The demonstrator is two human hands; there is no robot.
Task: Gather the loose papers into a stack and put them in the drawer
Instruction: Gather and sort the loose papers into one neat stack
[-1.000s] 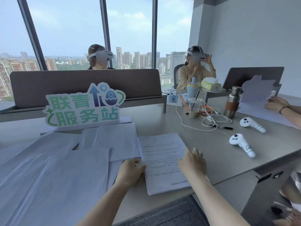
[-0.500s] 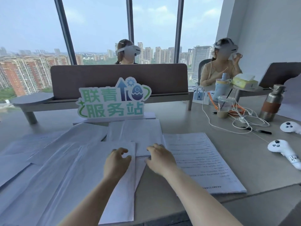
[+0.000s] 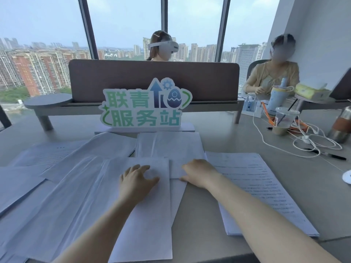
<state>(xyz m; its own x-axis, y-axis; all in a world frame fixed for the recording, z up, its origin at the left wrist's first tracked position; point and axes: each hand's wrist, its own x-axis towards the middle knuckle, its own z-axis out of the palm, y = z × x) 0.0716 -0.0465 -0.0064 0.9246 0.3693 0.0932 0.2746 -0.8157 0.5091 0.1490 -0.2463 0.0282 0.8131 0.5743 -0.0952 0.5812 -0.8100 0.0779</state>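
Observation:
Several loose white papers lie spread over the grey desk [image 3: 237, 137]. A printed sheaf [image 3: 266, 190] lies at the right, a folded sheet [image 3: 169, 145] at the middle back, and overlapping sheets [image 3: 62, 198] cover the left. My left hand [image 3: 135, 180] rests on the near middle sheet [image 3: 148, 221], fingers loosely bent. My right hand [image 3: 198, 172] touches the near edge of the folded sheet, its fingers bent down onto the paper. No drawer is in view.
A green and white sign [image 3: 146, 105] stands behind the papers, before a brown divider [image 3: 153, 80]. At the right are a plastic cup [image 3: 284, 120], white cables [image 3: 303, 143], a pen [image 3: 330, 154], a metal bottle [image 3: 341, 126]. Two people sit beyond.
The view has swung left and both hands moved left, off the printed sheaf and onto the middle sheets. The controllers at the right have left the view.

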